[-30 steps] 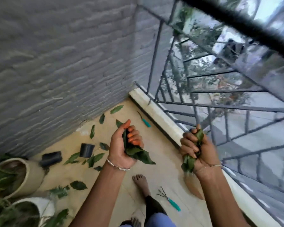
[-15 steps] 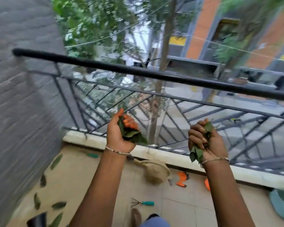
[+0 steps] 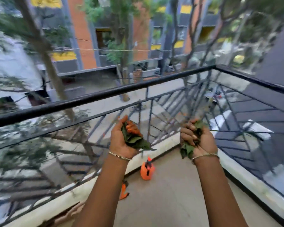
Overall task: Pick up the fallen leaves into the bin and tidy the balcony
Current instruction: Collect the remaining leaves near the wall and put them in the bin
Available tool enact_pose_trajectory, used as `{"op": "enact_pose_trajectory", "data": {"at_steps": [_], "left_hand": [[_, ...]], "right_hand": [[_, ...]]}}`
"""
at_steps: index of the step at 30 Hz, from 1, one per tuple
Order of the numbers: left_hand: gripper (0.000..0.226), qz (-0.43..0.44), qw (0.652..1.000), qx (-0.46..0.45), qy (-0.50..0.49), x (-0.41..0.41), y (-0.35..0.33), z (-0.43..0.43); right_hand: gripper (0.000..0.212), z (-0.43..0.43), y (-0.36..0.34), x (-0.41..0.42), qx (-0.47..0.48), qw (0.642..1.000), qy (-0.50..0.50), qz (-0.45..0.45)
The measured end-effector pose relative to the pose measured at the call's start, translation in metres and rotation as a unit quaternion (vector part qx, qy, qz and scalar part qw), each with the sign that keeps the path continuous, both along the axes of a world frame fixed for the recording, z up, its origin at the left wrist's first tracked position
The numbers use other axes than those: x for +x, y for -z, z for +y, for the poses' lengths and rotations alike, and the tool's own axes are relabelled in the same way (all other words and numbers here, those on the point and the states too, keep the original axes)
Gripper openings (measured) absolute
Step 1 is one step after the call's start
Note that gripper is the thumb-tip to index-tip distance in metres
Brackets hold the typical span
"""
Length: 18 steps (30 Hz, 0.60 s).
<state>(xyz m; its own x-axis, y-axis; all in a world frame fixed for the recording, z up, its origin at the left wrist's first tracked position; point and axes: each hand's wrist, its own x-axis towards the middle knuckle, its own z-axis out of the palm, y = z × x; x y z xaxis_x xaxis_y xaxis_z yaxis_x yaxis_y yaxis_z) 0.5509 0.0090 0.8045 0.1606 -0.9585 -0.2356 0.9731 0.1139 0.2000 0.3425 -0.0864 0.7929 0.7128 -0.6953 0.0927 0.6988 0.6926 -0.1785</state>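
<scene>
While both fists clutch leaves (image 3: 134,141), left hand (image 3: 121,138) and right hand (image 3: 198,140) up by the railing (image 3: 105,93), no bin shows: squeeze tight, find it, open both right over it.

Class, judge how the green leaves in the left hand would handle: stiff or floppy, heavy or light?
Probably floppy: the bunch of green leaves bends and droops out of the left hand. Likely light: one curled grip holds the whole bunch. Loose ones may slip out; a tip pokes free.
</scene>
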Motion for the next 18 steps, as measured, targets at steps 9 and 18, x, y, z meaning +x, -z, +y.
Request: {"op": "enact_pose_trajectory", "data": {"at_steps": [9,18], "left_hand": [[0.039,0.040,0.982,0.000,0.184,-0.150,0.019,-0.144],[0.022,0.031,0.937,0.062,0.344,-0.280,0.043,-0.230]], "right_hand": [[0.014,-0.066,0.010,-0.164,0.054,0.969,0.230,0.074],[0.019,-0.085,0.034,-0.287,0.155,0.891,0.418,0.082]]}}
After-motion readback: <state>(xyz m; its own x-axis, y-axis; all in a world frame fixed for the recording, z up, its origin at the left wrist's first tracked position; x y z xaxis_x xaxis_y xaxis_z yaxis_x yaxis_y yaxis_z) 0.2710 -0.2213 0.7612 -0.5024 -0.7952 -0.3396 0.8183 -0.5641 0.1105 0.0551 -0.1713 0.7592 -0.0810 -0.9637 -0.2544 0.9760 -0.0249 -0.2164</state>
